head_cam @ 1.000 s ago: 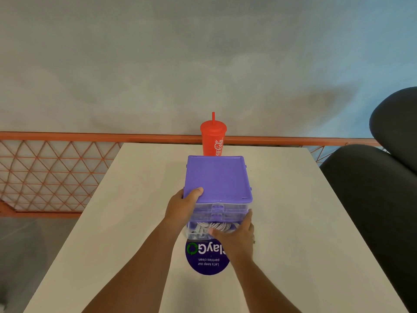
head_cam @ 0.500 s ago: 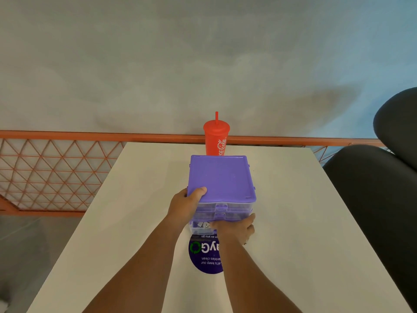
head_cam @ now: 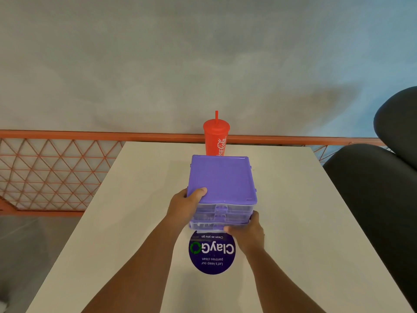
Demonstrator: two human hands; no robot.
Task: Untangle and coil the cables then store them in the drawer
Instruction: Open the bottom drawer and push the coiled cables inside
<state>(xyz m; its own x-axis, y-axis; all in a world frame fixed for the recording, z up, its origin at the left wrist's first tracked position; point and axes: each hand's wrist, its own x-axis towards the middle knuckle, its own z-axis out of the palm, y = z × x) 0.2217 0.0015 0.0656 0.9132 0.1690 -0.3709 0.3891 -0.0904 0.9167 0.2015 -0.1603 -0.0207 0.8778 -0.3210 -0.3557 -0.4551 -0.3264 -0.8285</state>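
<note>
Bottom drawer now pushed in, right hand against its front

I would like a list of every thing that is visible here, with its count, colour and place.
drawer unit: 1, purple top with clear drawers, middle of the table
bottom drawer: 1, clear with purple trim, lowest of the unit, almost shut
cup: 1, red with a straw, behind the drawer unit at the far edge
sticker: 1, dark purple round, on the table in front of the unit
table: 1, off-white, centre
railing: 1, orange lattice, left and behind the table
chair: 1, black, right
left hand: 1, gripping the unit's near left corner
right hand: 1, on the bottom drawer's front
</note>
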